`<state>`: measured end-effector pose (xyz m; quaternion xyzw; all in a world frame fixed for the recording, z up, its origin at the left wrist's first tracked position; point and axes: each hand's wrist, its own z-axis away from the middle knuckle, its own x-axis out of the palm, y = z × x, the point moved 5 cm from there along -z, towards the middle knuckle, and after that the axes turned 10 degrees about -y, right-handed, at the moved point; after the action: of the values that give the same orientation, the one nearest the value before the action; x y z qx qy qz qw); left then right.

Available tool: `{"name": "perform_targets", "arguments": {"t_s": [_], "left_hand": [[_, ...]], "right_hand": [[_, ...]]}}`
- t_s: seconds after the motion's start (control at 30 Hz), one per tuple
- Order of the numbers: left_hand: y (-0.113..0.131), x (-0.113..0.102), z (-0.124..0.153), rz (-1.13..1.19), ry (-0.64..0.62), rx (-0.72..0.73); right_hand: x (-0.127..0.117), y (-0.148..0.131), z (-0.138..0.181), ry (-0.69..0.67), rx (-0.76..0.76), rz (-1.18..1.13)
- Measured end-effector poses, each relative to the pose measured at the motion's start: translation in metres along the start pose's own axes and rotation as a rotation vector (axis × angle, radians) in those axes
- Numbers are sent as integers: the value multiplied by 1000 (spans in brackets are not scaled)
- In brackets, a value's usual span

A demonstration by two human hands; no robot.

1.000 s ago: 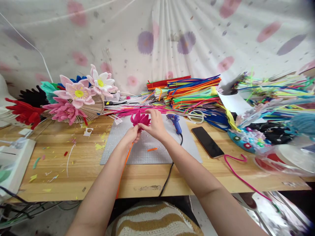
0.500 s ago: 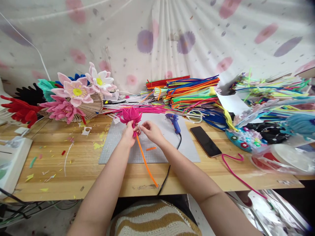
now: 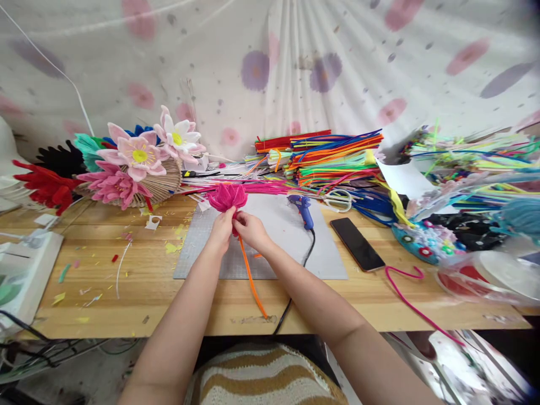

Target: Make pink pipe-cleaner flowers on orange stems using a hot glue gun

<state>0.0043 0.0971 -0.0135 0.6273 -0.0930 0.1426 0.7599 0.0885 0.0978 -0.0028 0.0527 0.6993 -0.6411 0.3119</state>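
A magenta pipe-cleaner flower (image 3: 228,197) is held upright over the grey cutting mat (image 3: 324,256). Around its base, the fingers of my left hand (image 3: 220,229) are closed. My right hand (image 3: 252,229) pinches at the same base from the right side, and its fingertips partly cover what they grip. From below the flower a long orange pipe cleaner (image 3: 250,275) curves down toward the table's front edge. A short orange piece (image 3: 257,256) lies on the mat, partly behind my right wrist.
Right of my hands rest a blue glue gun (image 3: 304,212), a black phone (image 3: 357,244) and white scissors (image 3: 337,200). Bundles of pipe cleaners (image 3: 337,160) line the back. Finished flowers (image 3: 137,154) stand at left. A bent magenta pipe cleaner (image 3: 415,306) lies front right.
My right hand has moved left and now pinches at the flower's base beside my left hand. The flower has turned slightly, and the whole view has shifted a little.
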Motion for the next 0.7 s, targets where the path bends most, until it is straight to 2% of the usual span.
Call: {"name": "perform_targets", "arguments": {"t_s": [0.1, 0.23, 0.43, 0.53, 0.7], "left_hand": [[1, -3, -3, -24, -40, 53], [2, -5, -2, -58, -17, 90], [-2, 4, 7, -69, 41, -70], [-3, 7, 7, -41, 20, -93], [-6, 1, 0, 118, 4, -109]], "right_hand": [[0, -2, 2, 7, -23, 21], [0, -2, 4, -19, -51, 15], [4, 1, 4, -80, -28, -22], [9, 8, 2, -122, 24, -207], [21, 12, 5, -293, 108, -729]]}}
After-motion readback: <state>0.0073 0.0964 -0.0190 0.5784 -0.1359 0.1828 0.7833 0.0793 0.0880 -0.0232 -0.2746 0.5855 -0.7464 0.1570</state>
